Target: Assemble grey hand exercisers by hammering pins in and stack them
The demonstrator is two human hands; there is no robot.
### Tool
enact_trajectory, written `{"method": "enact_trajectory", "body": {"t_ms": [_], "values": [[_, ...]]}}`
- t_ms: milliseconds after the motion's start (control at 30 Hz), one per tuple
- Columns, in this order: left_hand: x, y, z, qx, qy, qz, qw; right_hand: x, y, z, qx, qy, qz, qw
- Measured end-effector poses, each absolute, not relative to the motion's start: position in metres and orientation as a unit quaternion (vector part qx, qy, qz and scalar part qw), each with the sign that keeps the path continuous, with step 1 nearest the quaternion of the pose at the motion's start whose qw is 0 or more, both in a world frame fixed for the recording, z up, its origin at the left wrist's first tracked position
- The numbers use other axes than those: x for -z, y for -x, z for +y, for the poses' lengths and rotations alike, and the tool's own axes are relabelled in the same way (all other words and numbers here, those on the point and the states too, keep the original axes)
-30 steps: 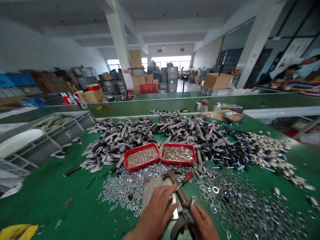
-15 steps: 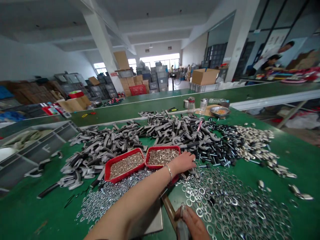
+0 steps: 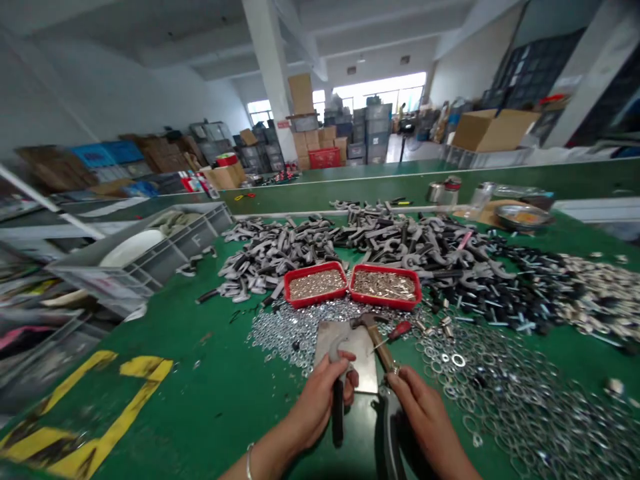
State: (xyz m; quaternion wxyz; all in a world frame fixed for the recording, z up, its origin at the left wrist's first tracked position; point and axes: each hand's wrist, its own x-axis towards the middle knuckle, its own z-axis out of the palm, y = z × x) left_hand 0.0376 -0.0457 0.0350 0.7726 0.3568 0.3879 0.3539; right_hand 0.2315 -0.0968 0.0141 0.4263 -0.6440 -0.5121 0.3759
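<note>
My left hand (image 3: 320, 400) is wrapped round a hook-shaped grey tool part with a black grip (image 3: 339, 417), its curved end pointing up over a metal plate (image 3: 363, 377). To its right, my right hand (image 3: 425, 410) grips a long grey-and-black handle (image 3: 393, 433). A small shiny metal piece shows at that handle's top, by the fingertips. Between and beyond the hands lie a hammer (image 3: 379, 339) and a red-handled screwdriver (image 3: 400, 329), partly across the plate.
Two red trays (image 3: 290, 295) of tiny metal parts stand ahead. Behind them lies a heap of grey handles (image 3: 300, 243). Loose rings (image 3: 505, 407) spread at right, small nuts (image 3: 277, 337) at left. Black knobs with screws (image 3: 500, 293) lie farther right. A grey crate (image 3: 175, 257) stands left.
My left hand has come back from the small parts right of the trays and now holds the hooked part. My right hand still holds its handle. The view has turned left.
</note>
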Motion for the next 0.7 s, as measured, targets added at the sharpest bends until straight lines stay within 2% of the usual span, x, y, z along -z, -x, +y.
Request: {"method": "enact_trajectory", "body": {"t_ms": [167,267,467,567,700], "values": [[-0.035,-0.006,-0.072,-0.338,-0.456,0.467,0.678,-0.03,-0.185,-0.088,-0.331,0.6,-0.642,0.344],[-0.043,0.004,-0.078,-0.324,-0.484,0.473,0.661,-0.044,-0.171,-0.089,-0.324,0.593,-0.665,0.319],[-0.041,0.002,-0.086,-0.324,-0.505,0.434,0.672,-0.054,-0.16,-0.093,-0.305,0.578,-0.695,0.299],[-0.038,-0.004,-0.089,-0.339,-0.492,0.435,0.674,-0.05,-0.161,-0.097,-0.319,0.571,-0.687,0.316],[-0.037,0.001,-0.091,-0.32,-0.56,0.46,0.61,-0.052,-0.166,-0.102,-0.344,0.571,-0.674,0.318]]}}
